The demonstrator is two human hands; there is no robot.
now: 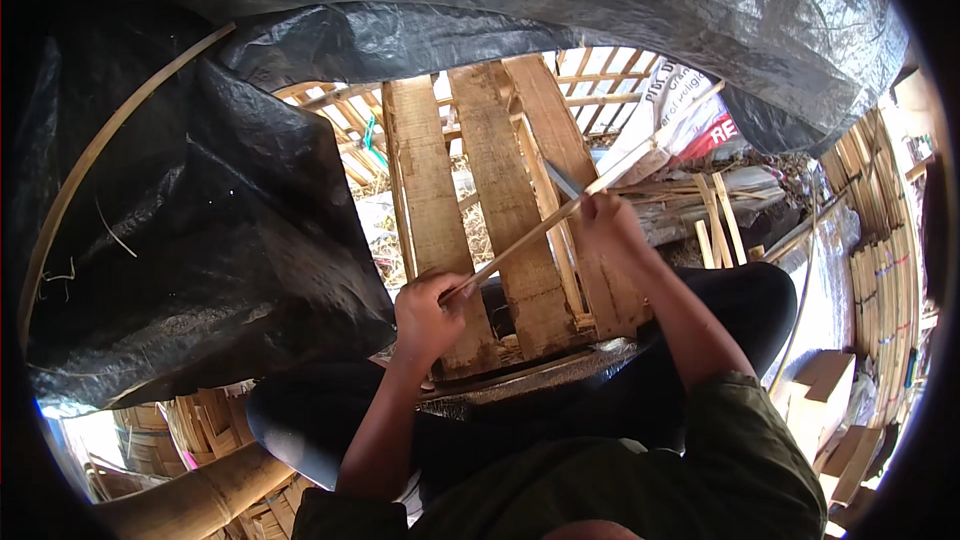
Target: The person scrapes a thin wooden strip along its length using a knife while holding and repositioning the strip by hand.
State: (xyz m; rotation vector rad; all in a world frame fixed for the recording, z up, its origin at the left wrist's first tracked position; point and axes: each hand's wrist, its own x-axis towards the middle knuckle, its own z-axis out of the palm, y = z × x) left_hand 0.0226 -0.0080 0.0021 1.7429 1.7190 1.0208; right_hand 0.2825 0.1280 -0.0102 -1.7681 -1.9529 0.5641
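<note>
A long, thin bamboo strip (pixel 530 237) runs slantwise across my lap, its near end at the left and its far end up at the right. My left hand (pixel 430 315) is closed round the near end. Farther along the strip, my right hand (pixel 612 228) is closed on a knife, whose grey blade (pixel 562 180) sticks out to the upper left against the strip. The knife's handle is hidden in my fingers. Beneath both hands lie several rough wooden planks (pixel 495 190), side by side with gaps between them.
Black plastic sheeting (pixel 200 240) hangs at the left and across the top. A curved bamboo strip (pixel 120 120) rests against it. Beyond the planks are a white printed sack (pixel 670 120) and slatted bamboo. Bundled strips (pixel 880 280) stand at the right; a thick bamboo pole (pixel 200 495) lies lower left.
</note>
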